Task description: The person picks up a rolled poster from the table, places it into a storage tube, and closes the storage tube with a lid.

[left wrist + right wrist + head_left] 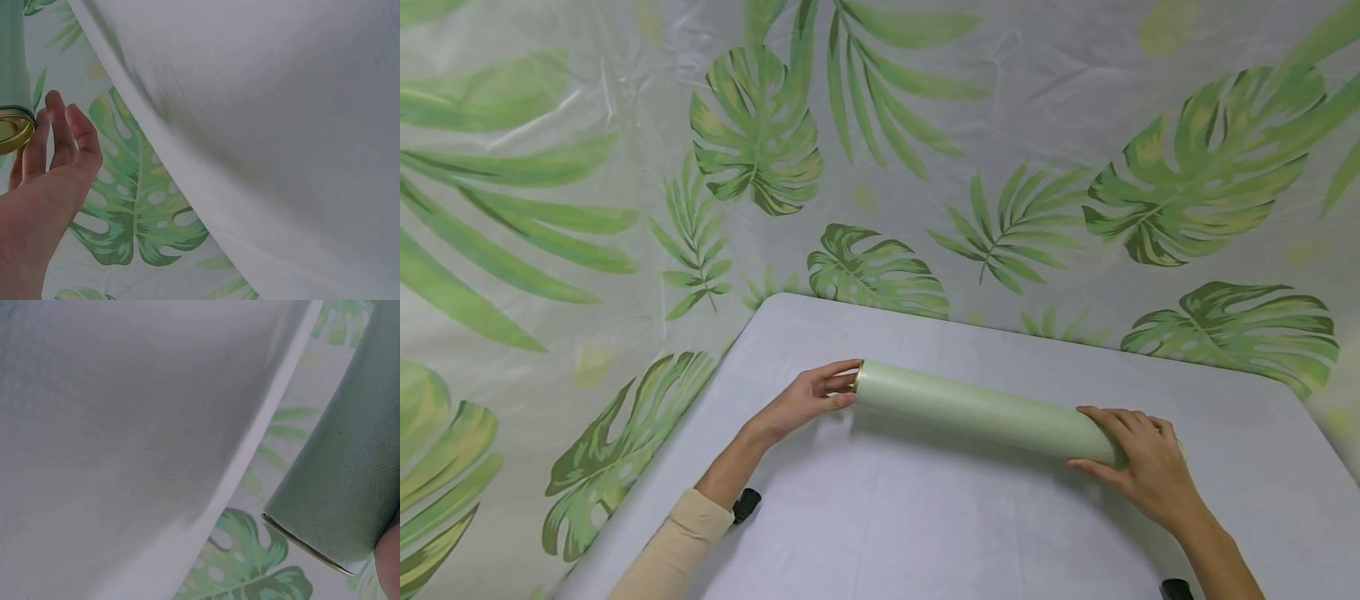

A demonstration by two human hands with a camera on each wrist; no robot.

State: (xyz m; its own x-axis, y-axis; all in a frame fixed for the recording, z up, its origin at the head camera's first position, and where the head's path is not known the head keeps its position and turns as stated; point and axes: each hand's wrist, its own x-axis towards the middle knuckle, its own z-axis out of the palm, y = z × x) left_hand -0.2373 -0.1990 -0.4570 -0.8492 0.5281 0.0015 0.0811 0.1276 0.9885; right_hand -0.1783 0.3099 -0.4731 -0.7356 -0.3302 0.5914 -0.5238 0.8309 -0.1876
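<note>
A long pale green tube (977,410) with gold-coloured metal at its end is held over the white table, sloping down to the right. The left hand (808,398) pinches its left end, a finger at the top of the gold rim and the thumb at the bottom. In the left wrist view, the gold end (15,130) sits beside the left hand's fingers (64,137). The right hand (1146,462) grips the tube near its right end, thumb on the near side and fingers over the top. Only a bit of this hand shows in the right wrist view, beside the tube (344,481).
A white cloth (940,533) covers the table under the tube. Behind and to the left hangs a leaf-patterned sheet (880,192). A black wrist device (747,506) is by the left sleeve, and another (1176,588) by the right forearm.
</note>
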